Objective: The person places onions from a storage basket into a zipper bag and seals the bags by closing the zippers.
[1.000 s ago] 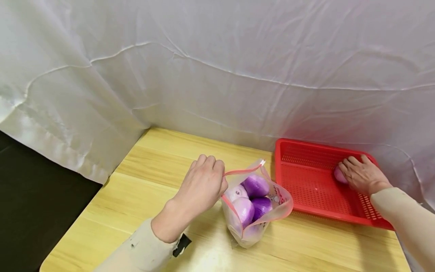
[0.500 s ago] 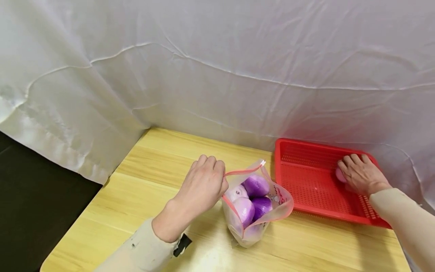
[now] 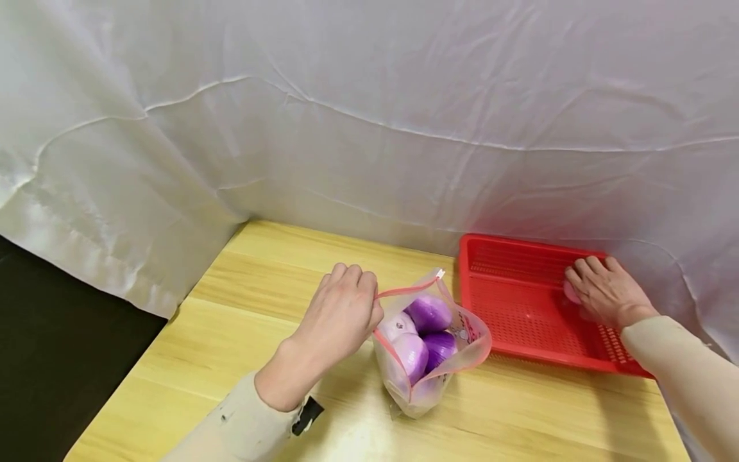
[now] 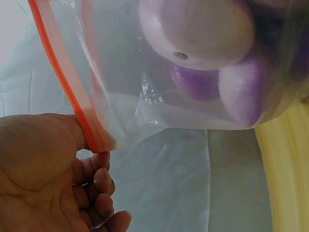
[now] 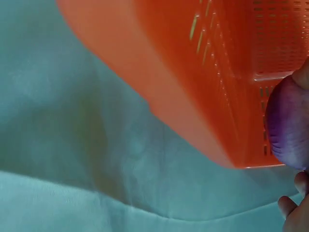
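My left hand (image 3: 345, 311) pinches the rim of a clear zip bag (image 3: 484, 340) with a pink-red closure strip. In the left wrist view, the thumb and fingers meet at that orange-looking strip (image 4: 63, 79). The bag's mouth gapes, and several purple and pale onions (image 3: 428, 313) lie inside. At the right, my right hand (image 3: 609, 292) grips another purple onion (image 5: 289, 123) inside a red plastic basket (image 3: 514, 311). The hand covers most of this onion in the head view; the right wrist view shows its side, with fingertips (image 5: 301, 76) against it.
A light wooden table (image 3: 231, 327) carries the bag and the basket, which stands at the back right corner. Pale curtain cloth (image 3: 369, 167) hangs along the back and left side. A dark area (image 3: 63, 359) lies beyond the table's left edge.
The fingers of my right hand have come further over the onion in the basket, hiding more of it. My left hand keeps its pinch on the bag. The head view has shifted slightly.
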The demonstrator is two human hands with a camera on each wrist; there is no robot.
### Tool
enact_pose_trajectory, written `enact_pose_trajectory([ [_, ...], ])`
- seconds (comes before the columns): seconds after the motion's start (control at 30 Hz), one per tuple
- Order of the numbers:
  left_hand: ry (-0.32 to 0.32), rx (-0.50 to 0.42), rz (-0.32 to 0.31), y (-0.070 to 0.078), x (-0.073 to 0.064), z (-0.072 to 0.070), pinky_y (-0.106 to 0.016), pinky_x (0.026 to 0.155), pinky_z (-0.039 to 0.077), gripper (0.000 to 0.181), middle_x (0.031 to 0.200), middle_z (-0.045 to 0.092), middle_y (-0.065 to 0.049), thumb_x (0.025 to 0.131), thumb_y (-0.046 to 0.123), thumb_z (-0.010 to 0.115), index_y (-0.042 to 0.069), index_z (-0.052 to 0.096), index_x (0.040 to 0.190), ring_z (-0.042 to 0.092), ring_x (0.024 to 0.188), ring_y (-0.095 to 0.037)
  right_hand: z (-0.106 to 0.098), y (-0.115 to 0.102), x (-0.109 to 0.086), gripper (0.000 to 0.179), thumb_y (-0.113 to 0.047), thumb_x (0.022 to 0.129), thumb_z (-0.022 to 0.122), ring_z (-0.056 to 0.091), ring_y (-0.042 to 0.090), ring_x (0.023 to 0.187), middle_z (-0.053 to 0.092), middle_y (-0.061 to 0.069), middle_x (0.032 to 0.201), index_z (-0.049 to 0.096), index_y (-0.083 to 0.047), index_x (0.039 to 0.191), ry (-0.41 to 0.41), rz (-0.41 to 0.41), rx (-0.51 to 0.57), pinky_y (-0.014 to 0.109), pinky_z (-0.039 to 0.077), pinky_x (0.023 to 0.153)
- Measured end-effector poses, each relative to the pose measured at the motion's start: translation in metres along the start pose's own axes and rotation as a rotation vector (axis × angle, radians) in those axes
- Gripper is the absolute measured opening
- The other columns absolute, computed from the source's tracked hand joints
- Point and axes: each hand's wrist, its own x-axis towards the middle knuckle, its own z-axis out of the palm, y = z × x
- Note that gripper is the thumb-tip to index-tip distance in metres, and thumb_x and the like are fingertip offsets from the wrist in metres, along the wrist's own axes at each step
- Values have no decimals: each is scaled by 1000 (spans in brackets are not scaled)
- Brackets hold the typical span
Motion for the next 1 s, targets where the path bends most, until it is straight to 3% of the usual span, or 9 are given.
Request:
enact_pose_trajectory([
  [0.13, -3, -16, -6, -1, 1, 1, -32, 64, 34, 16, 74, 46, -2, 88, 12, 68, 10, 54, 79, 41, 72, -25, -7, 0, 5, 63, -30, 64, 76, 49, 48, 96, 55, 29, 108, 59, 4, 114, 29, -33, 6, 54, 39, 73],
  [0.4, -11, -49, -22, -3, 5, 3, -34, 66, 38, 15, 75, 47, -3, 87, 12, 68, 9, 56, 80, 43, 73, -25, -28, 4, 17, 66, -29, 67, 79, 50, 50, 109, 59, 28, 122, 63, 0, 123, -17, -88, -49, 57, 40, 82],
  [0.57, -17, -58, -18, -3, 6, 5, -34, 66, 38, 14, 75, 47, -3, 87, 12, 68, 9, 57, 80, 43, 73, -25, -43, 3, 31, 64, -27, 69, 79, 50, 49, 109, 58, 27, 121, 60, 0, 125, -14, -115, -50, 57, 41, 85],
  [0.87, -15, -62, -17, -8, 10, 6, -34, 66, 37, 11, 75, 47, -3, 88, 10, 66, 8, 57, 81, 43, 74, -25, -62, -4, 55, 61, -27, 71, 72, 51, 48, 109, 58, 28, 119, 62, 1, 125, 99, -162, 6, 59, 41, 87],
  [1.0, -10, -57, -16, -10, 11, 7, -34, 65, 37, 12, 75, 47, -3, 88, 10, 68, 8, 58, 81, 43, 74, -25, -73, -2, 67, 66, -28, 69, 75, 52, 48, 112, 59, 28, 120, 61, 1, 126, 137, -187, 32, 59, 43, 89],
])
